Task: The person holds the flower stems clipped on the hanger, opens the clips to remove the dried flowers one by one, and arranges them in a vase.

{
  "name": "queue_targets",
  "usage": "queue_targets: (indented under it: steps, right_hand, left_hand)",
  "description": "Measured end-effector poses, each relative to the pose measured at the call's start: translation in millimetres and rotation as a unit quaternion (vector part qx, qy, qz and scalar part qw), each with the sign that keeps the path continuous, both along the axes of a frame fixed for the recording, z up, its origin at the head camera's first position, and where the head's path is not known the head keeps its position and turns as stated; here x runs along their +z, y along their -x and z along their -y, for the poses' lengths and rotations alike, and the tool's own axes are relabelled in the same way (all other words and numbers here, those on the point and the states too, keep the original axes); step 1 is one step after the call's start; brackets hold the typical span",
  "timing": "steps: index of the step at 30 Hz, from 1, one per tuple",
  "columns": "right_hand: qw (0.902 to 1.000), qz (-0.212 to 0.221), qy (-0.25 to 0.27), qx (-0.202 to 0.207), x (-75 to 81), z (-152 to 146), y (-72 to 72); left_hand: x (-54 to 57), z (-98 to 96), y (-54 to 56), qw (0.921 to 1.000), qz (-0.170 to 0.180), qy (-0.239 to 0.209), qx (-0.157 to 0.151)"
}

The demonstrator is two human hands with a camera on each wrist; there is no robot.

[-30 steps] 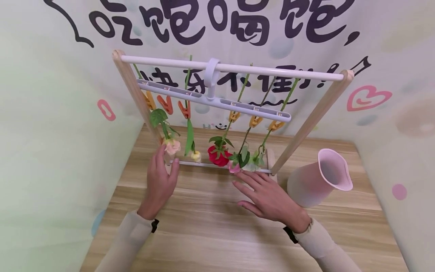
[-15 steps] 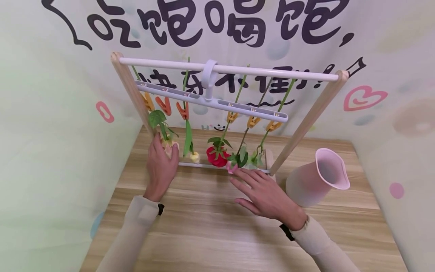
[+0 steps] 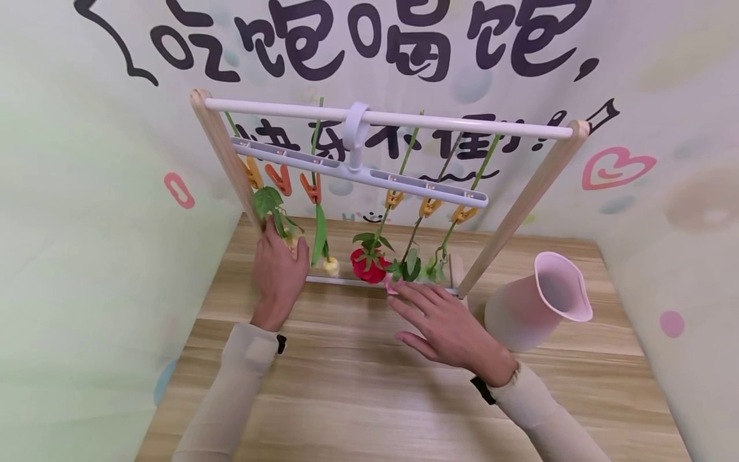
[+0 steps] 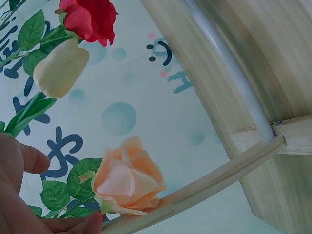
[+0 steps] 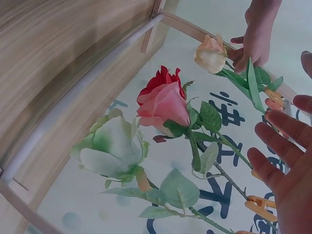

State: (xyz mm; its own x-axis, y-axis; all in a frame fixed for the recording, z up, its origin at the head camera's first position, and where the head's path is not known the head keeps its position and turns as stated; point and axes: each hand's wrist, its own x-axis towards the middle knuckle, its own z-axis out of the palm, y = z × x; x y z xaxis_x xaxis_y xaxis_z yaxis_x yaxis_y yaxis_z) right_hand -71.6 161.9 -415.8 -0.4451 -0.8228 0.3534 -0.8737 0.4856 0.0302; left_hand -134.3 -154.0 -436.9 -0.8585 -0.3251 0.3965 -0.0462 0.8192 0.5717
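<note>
My left hand (image 3: 280,273) is beside the peach rose (image 4: 129,180) at the rack's left end. Its fingers reach behind the leaves near the flower's base, with the thumb held apart. Nearby hangs a pale yellow tulip (image 4: 61,68). My right hand (image 3: 444,327) has its fingers extended by the pink rose (image 5: 168,107) and the white-green flower (image 5: 112,151); whether they touch is unclear. A red rose (image 3: 368,266) hangs between the hands. All the flowers point heads down, their stems held by clips under a lavender hanger (image 3: 355,172).
The hanger hooks over the white top rod (image 3: 462,123) of a wooden-legged rack (image 3: 534,192). One orange-red clip (image 3: 278,180) shows no stem. A pink-white pitcher (image 3: 514,314) stands right of the rack on the wooden table (image 3: 369,404). A printed backdrop rises behind.
My left hand has moved forward and slightly right, further over the peach rose, which is now mostly covered in the head view. The right hand stays nearly in place; the flowers hang as before.
</note>
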Motion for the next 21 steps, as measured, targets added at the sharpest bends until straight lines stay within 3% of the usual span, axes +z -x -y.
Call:
queue_targets:
  steps: [8, 21]
  right_hand:
    - [0.9999, -0.011, 0.010, -0.001, 6.3, 6.7, 5.2]
    - [0.9996, -0.008, 0.027, -0.006, 14.1, 14.2, 12.3]
  left_hand:
    - [4.9, 0.5, 3.4, 0.9997, 0.000, -0.014, 0.019]
    - [6.8, -1.0, 7.5, 0.9981, 0.019, -0.055, 0.018]
